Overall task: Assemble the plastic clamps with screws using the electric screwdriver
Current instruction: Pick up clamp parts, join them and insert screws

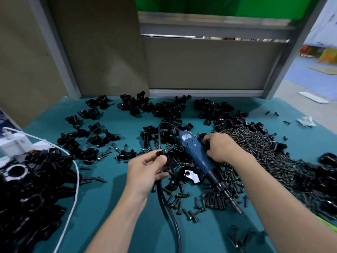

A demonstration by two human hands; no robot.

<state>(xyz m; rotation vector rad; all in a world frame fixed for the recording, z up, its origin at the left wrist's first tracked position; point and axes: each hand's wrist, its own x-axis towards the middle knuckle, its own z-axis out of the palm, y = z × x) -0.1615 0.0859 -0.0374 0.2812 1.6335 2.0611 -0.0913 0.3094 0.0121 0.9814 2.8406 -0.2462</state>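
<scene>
I see my left grip pinching a black clamp piece just left of the electric screwdriver lying on the desk. My right grip curls into the screws right of it; I cannot tell what it holds.

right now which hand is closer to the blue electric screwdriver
Right. The right hand lies against the blue body of the electric screwdriver, on the side of the screw pile. The left hand is off to its left, apart, pinching a black clamp piece.
</scene>
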